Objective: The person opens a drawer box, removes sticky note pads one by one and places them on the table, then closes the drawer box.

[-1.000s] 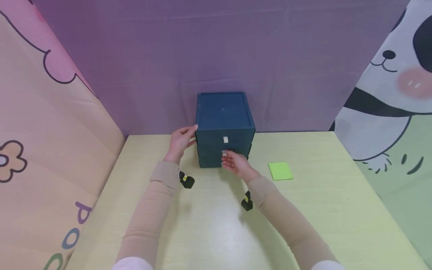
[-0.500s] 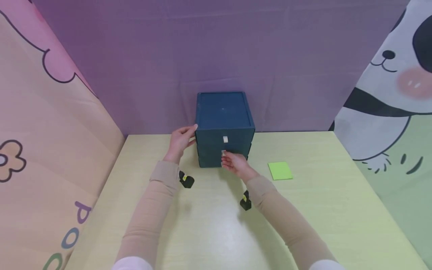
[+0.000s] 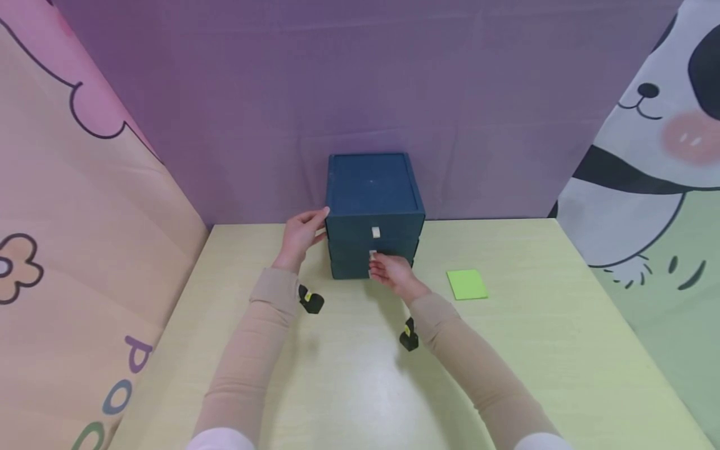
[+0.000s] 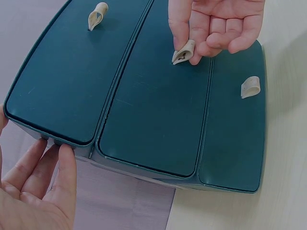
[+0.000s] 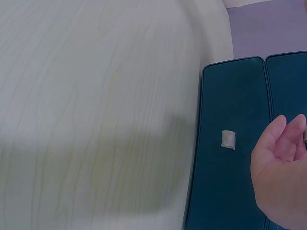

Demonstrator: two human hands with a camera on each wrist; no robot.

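Note:
A dark blue-green cabinet of three drawers (image 3: 368, 187) stands at the back of the table, its drawer fronts about flush. My left hand (image 3: 300, 237) touches its upper left front corner. In the left wrist view the fingers (image 4: 62, 172) press nearly straight against the cabinet's side. My right hand (image 3: 394, 275) pinches the pale loop pull (image 4: 183, 51) of the middle drawer between thumb and forefinger, the other fingers loosely curled. Matching loops show on the top drawer (image 4: 98, 16) and the bottom drawer (image 5: 228, 139).
A square green sticky-note pad (image 3: 467, 284) lies on the pale wooden table (image 3: 562, 337), right of the cabinet. Behind the cabinet hangs a purple cloth (image 3: 371, 81). Small black pieces with yellow show beside the left cuff (image 3: 311, 300) and right cuff (image 3: 409, 335).
Almost nothing differs. Both hands keep their places on the cabinet, and the right forearm has shifted very slightly left.

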